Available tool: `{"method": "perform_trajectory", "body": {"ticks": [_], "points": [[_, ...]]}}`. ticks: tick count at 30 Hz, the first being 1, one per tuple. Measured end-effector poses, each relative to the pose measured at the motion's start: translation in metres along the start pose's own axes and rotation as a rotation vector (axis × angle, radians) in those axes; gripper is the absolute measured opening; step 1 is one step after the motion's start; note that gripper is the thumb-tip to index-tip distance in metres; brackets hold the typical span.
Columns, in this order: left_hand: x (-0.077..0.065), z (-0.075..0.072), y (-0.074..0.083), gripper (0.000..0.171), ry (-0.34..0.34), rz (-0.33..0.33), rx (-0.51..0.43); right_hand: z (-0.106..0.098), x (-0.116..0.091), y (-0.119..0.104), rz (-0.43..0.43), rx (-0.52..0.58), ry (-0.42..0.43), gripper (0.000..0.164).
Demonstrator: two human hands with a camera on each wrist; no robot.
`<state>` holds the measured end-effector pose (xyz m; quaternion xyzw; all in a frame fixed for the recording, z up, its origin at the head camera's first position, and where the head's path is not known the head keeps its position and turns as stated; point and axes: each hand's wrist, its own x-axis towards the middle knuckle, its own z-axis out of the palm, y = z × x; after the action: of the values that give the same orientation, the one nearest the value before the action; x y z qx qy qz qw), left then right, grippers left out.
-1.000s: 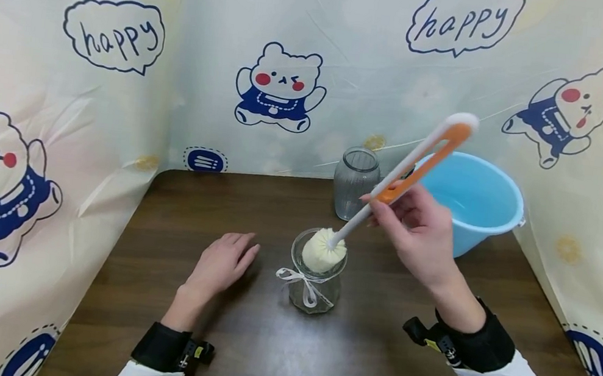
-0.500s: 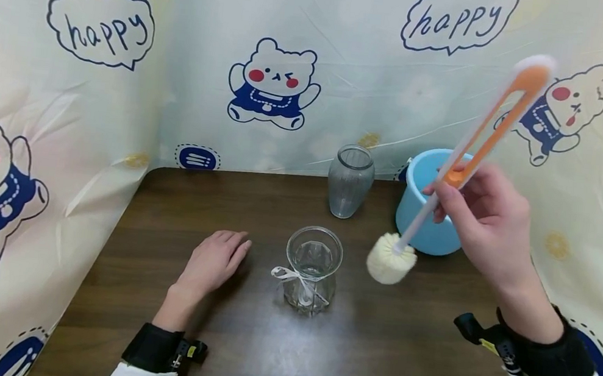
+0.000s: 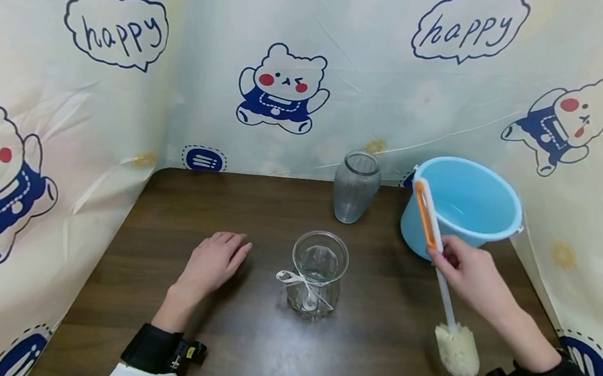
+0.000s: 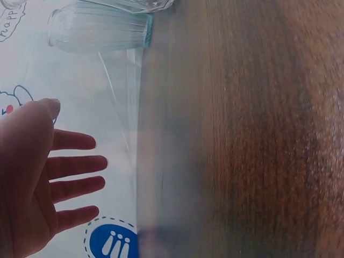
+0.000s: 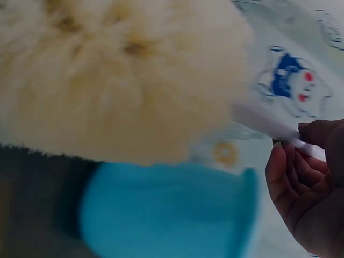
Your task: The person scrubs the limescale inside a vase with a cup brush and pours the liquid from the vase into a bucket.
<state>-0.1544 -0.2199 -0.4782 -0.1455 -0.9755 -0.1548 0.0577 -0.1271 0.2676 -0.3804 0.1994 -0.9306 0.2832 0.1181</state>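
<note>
Between thumb and fingers my right hand [image 3: 471,276] pinches the handle of a bottle brush [image 3: 458,351], white and orange with a fluffy cream head. The head points down toward me, right of a clear glass vase [image 3: 320,263] that has a white ribbon bow round its neck. In the right wrist view the brush head [image 5: 123,75] fills the upper left, and the white shaft runs to the pinching fingers. My left hand [image 3: 213,264] rests on the table left of the vase, holding nothing; its fingers look straight in the left wrist view.
A light-blue bucket [image 3: 413,224] stands at the back right, just behind my right hand. A second, ribbed glass jar [image 3: 355,190] is at the back middle of the brown wooden table [image 3: 240,353]. Patterned cloth [image 3: 208,80] hangs behind and at both sides.
My right hand has lifted the brush out of the ribboned vase's mouth and carried it right. The brush head has since swung down toward the near right. My left hand stays put.
</note>
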Motion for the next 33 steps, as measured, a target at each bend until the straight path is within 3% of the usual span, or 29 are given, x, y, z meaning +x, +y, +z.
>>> {"method": "perform_trajectory", "body": {"ticks": [7,13,19,23,26,27,30,33], "points": [[-0.001,-0.001,-0.001,0.046,-0.002,-0.001,0.007,0.038,-0.014,0.035,0.158,-0.042,-0.229,0.013],[-0.002,-0.001,0.000,0.046,0.003,-0.005,0.011,0.055,-0.013,0.048,0.196,-0.045,-0.390,0.016],[-0.004,0.001,0.001,0.046,-0.003,-0.001,0.004,0.059,-0.012,0.067,0.221,0.026,-0.578,0.022],[-0.005,0.003,0.000,0.046,0.004,0.002,0.002,0.062,-0.014,0.081,0.198,0.074,-0.616,0.025],[-0.004,0.004,-0.001,0.047,0.007,0.011,0.003,0.061,-0.014,0.080,0.255,0.064,-0.630,0.024],[-0.004,0.004,-0.001,0.048,0.008,0.015,0.004,0.058,-0.012,0.074,0.301,0.042,-0.640,0.022],[-0.003,0.004,-0.001,0.048,0.013,0.022,0.002,0.056,-0.011,0.070,0.326,-0.031,-0.613,0.020],[-0.003,0.003,-0.002,0.048,0.014,0.026,0.002,0.053,-0.010,0.068,0.306,-0.103,-0.568,0.020]]}}
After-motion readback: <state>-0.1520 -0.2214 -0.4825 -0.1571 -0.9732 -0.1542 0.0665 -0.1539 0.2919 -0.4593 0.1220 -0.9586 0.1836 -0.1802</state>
